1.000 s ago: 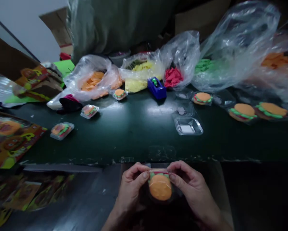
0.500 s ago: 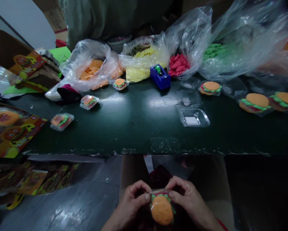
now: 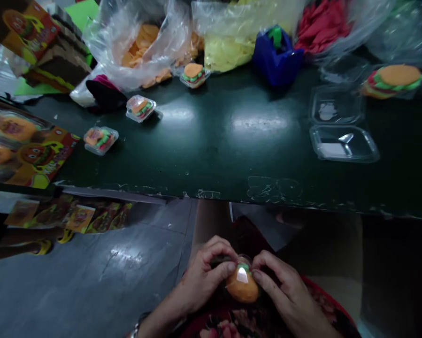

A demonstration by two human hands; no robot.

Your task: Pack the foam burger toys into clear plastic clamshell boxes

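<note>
Over my lap, both hands pinch the far edge of a clear plastic box with a toy burger (image 3: 244, 287) inside. My left hand (image 3: 211, 267) grips its left corner between thumb and fingers. On the right corner, my right hand (image 3: 281, 281) holds in the same way. The burger has an orange bun and a green layer; light glares off the clear plastic over it. An open clear plastic box (image 3: 364, 149) lies on the dark green table (image 3: 211, 164) ahead, its lid folded back.
Boxed burgers (image 3: 101, 140) stand at the left, near a printed display box (image 3: 34, 162). Along the back are bags of orange pieces (image 3: 140, 44), yellow pieces (image 3: 228, 49) and red pieces (image 3: 323, 26), plus a blue tape dispenser (image 3: 277, 58). An unboxed-looking burger (image 3: 395, 80) lies at right.
The view has shifted down and toward the left and closer to the table. Both hands still hold the boxed burger, which now sits tilted with glare on its plastic.
</note>
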